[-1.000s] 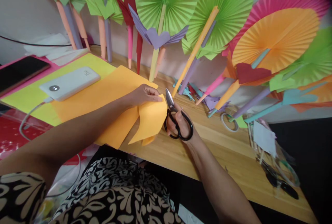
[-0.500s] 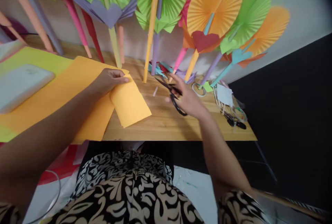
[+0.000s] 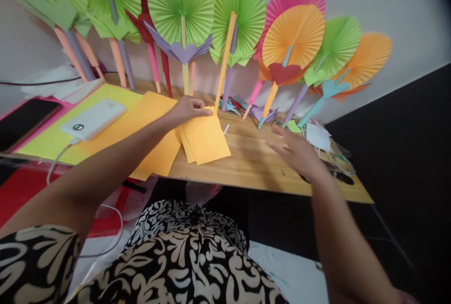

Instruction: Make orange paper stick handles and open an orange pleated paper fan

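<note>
The table (image 3: 243,172) has a light wooden top with visible grain; I take its middle as the clock's centre. At nine o'clock, a pink sheet (image 3: 66,106), a yellow-green sheet (image 3: 44,139) and a large orange sheet (image 3: 164,151) overlap one another. From ten to two o'clock, along the wall, paper fans (image 3: 239,8) stand in a row. Between one and two o'clock lie purple scraps (image 3: 267,114); nearer the middle, one white strip (image 3: 226,129). At three o'clock lies a white paper (image 3: 319,136).

Room over the tabletop (image 3: 244,158) between the hands (image 3: 190,109), paper fans (image 3: 246,12) upright along the back.
</note>
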Demonstrator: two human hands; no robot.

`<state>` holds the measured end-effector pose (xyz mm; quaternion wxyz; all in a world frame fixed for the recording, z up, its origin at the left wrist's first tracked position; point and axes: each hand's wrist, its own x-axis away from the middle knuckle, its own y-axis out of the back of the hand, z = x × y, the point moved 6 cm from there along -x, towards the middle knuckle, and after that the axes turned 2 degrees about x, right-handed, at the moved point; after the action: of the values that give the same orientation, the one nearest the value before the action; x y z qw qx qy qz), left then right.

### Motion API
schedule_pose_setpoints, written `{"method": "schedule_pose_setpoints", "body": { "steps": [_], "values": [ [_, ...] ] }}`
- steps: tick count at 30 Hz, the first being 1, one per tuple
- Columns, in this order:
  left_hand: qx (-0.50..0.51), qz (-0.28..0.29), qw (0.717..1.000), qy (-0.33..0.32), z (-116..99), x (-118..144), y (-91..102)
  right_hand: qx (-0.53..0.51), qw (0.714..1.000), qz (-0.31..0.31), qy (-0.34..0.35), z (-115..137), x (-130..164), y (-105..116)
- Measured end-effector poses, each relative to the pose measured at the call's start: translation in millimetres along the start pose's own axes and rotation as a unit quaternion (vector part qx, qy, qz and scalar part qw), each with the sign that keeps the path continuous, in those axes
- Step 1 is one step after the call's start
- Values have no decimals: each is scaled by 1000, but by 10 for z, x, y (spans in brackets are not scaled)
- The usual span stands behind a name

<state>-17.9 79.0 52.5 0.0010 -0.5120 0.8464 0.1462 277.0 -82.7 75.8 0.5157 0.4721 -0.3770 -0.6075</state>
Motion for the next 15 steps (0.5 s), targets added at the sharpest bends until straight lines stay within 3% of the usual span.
{"method": "schedule_pose_setpoints", "body": {
  "steps": [3,5,6,9,11,15],
  "values": [
    [-12,-6,1000,-13,-223,48,-13,-270,959,83,27,721,-162,-546],
    [-26,-22,999,-20,-311,89,34,-334,939,68,30,1024,-236,-839],
    [-38,-34,999,-19,-327,114,76,-358,933,28,2,1083,-257,-943],
    [-83,-85,993,-3,-251,199,277,-450,890,5,-67,1167,-236,-1249],
    [-121,-120,985,7,-115,246,465,-475,876,11,-82,1154,-202,-1364],
    [-213,-160,963,39,276,250,981,-473,873,-28,-111,820,-174,-1335]
  ]
}}
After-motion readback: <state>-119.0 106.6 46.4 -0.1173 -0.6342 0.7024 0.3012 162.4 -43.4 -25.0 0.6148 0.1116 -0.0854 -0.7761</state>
